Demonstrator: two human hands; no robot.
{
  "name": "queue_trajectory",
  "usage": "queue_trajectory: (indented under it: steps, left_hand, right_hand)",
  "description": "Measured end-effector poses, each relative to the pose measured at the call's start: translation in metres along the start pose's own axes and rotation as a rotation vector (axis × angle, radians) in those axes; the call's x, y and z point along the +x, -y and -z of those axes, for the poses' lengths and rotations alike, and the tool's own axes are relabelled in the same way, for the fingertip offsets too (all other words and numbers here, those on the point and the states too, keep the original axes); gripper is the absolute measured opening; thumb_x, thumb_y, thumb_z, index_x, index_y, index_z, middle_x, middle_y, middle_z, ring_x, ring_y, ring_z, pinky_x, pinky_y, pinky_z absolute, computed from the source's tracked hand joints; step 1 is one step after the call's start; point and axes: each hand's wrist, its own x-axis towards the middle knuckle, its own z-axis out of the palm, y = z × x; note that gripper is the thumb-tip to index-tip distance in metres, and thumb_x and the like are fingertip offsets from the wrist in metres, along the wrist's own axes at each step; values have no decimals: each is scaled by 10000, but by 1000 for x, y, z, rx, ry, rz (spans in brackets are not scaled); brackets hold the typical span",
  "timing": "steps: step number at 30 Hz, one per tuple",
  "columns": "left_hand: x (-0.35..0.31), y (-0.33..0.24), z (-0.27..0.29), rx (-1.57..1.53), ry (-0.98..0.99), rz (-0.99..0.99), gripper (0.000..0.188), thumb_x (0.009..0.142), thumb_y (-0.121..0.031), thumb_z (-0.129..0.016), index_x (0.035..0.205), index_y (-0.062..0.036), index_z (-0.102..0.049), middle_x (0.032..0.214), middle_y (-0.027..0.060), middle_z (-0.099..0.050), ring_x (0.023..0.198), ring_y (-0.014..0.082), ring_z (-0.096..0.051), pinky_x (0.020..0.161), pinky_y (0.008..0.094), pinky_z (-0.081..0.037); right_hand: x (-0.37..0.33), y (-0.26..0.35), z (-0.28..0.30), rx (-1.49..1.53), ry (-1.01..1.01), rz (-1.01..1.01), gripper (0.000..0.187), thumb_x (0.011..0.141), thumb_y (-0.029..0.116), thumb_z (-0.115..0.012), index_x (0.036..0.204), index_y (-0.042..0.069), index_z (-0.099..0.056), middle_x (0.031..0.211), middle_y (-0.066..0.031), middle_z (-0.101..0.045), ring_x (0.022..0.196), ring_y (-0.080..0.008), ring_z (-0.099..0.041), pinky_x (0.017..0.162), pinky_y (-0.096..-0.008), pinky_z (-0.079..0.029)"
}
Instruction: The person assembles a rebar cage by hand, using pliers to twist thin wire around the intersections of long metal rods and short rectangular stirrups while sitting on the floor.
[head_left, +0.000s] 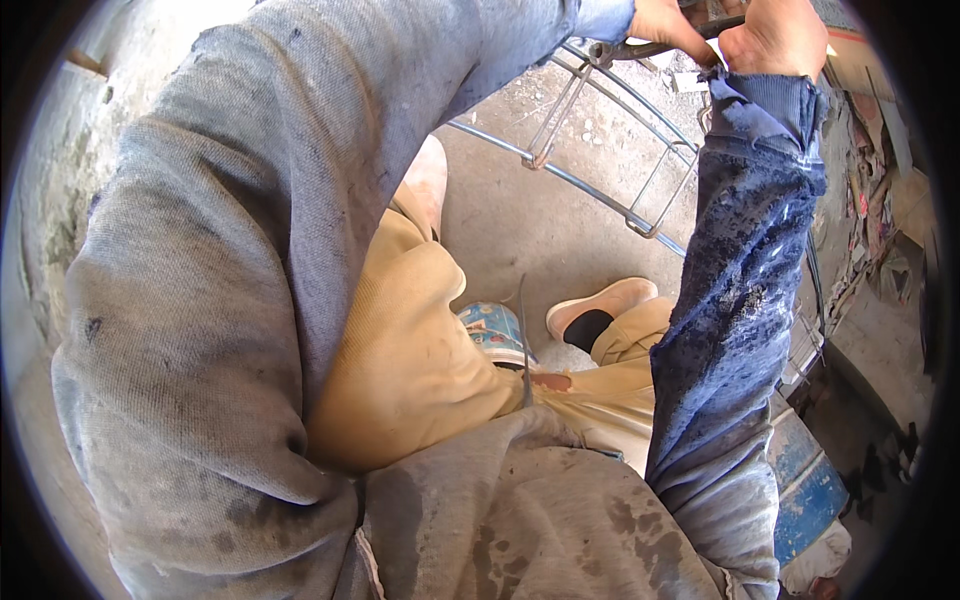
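Observation:
At the top edge my left hand (667,24) reaches out of a grey sleeve, its thumb bent over a dark metal rod (640,50). My right hand (768,42), in a dark blue sleeve with a frayed cuff, is closed beside it around the same rod. The frame's edge cuts off most fingers of both hands. Below them slants a rebar cage (578,180) of long thin bars joined by bent rectangular stirrups, one corner close under my left hand.
Between my legs, in tan trousers (400,350), stands a blue and white bucket (495,325). My shoe (605,300) rests on the concrete floor (530,225). At the right lie scraps and rubble (865,190) and a blue container (805,485). A rough wall (120,80) borders the left.

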Motion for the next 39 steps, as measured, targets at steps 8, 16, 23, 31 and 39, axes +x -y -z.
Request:
queue_trajectory:
  steps: [8,16,23,31,39]
  left_hand:
    - [11,13,-7,-353,206,191,522,648,-350,-761,999,-7,-586,947,94,-659,834,192,-629,755,294,-497]
    - [24,32,-31,-324,44,310,397,650,-454,-732,674,-66,-653,627,36,-607,525,137,-559,522,262,-472]
    - [31,33,-59,232,-363,127,384,693,-391,-625,847,-43,-669,843,178,-659,830,328,-636,766,385,-504]
    - [15,22,-26,20,-140,90,538,549,-292,-757,961,12,-593,892,148,-657,817,296,-626,765,367,-496]
    - [24,9,-1,-495,355,253,435,593,-355,-811,745,6,-623,651,71,-617,574,155,-598,511,276,-490]
  right_hand:
    - [-9,-9,17,232,272,25,202,811,223,-660,765,103,-503,642,10,-456,558,-107,-454,510,-242,-409]
    - [27,-10,43,-104,180,-16,405,883,272,-580,1093,-64,-495,1065,-161,-530,1011,-312,-546,965,-433,-399]
    - [-52,21,-31,-220,-123,306,474,745,235,-729,1059,-57,-527,977,-98,-569,897,-181,-519,792,-283,-398]
    - [8,-10,28,133,185,119,163,832,171,-638,772,65,-530,664,-7,-514,555,-126,-462,550,-257,-425]
    - [48,-28,64,855,379,-342,227,872,303,-598,942,97,-535,800,-15,-542,673,-146,-514,614,-293,-426]
